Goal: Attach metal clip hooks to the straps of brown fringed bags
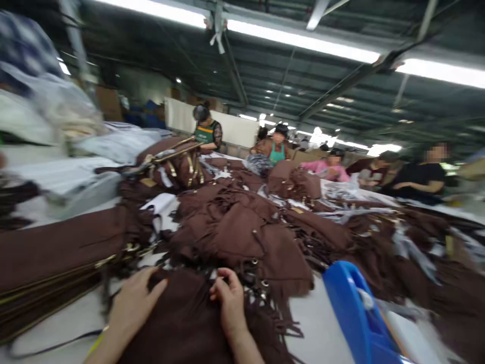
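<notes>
A dark brown fabric bag (182, 313) lies right in front of me on the white table. On its left side rests my left hand (132, 303), with the thumb held apart from the fingers. My right hand (229, 301) is over the bag's right part, its fingers curled in toward the thumb; anything between them is too small to make out. Metal rings and fringe strips (282, 318) show just right of that hand. Beyond both hands is a heap of brown fringed bags (242, 232).
A blue plastic tape dispenser (352, 313) stands at the right. Stacked brown bags with zips (60, 247) lie at the left. Clear plastic wrapping (121, 141) is behind them. Several people, one in a green apron (204, 134), are across the table.
</notes>
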`<state>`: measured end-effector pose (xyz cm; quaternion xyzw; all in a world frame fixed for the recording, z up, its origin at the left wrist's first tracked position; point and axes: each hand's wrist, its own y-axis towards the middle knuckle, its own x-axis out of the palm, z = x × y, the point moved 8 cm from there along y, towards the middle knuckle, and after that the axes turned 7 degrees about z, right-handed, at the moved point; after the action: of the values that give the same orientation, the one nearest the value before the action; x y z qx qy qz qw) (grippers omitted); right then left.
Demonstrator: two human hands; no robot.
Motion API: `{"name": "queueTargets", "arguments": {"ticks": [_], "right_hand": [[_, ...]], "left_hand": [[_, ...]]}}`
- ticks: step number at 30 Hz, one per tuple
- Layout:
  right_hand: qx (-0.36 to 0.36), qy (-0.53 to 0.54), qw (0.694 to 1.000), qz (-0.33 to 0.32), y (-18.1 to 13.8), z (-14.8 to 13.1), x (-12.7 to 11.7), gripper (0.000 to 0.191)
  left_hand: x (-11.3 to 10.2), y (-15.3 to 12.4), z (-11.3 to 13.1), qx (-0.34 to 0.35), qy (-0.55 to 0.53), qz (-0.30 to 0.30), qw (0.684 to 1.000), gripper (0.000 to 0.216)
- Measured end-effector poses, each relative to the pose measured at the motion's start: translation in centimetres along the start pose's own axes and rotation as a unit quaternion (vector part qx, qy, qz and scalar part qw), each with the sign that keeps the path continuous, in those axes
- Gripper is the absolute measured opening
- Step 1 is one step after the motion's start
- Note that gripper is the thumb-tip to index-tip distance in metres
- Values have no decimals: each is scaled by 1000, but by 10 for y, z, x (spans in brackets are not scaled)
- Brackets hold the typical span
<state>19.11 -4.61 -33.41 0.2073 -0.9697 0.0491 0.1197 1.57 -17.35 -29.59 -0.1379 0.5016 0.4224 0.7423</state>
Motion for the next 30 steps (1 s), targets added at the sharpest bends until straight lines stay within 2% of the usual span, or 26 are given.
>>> {"name": "queueTargets", "arguments": {"ticks": [2,4,8,11,14,17,23,27,30], "right_hand": [[-17,-38,999,-23,-4,0,6,28],[-48,-85,994,-42,-5,-4,9,26],[-144,-180,972,-49,-10,-16,14,19],[-203,-238,949,-40,-16,-19,20,21],[-235,-283,929,-40,-21,-19,24,24],[-258,-308,914,-50,-25,-22,23,22],[-278,-313,907,-46,-30,-31,14,19],[-309,-293,905,-25,-34,-36,12,17],[-330,-283,901,-9,-35,-33,11,15]], "left_hand": [[-7,2,-6,-22,54,-27,998,30],[-6,7,5,-22,70,-38,997,37],[9,20,34,-28,45,-71,996,38],[19,28,43,-55,5,-95,994,34],[28,30,43,-93,-60,-124,986,23],[34,25,47,-100,-180,-158,966,12],[19,16,70,-70,-422,-172,887,27],[7,19,85,-73,-483,-157,858,24],[-1,24,91,-76,-485,-133,861,21]]}}
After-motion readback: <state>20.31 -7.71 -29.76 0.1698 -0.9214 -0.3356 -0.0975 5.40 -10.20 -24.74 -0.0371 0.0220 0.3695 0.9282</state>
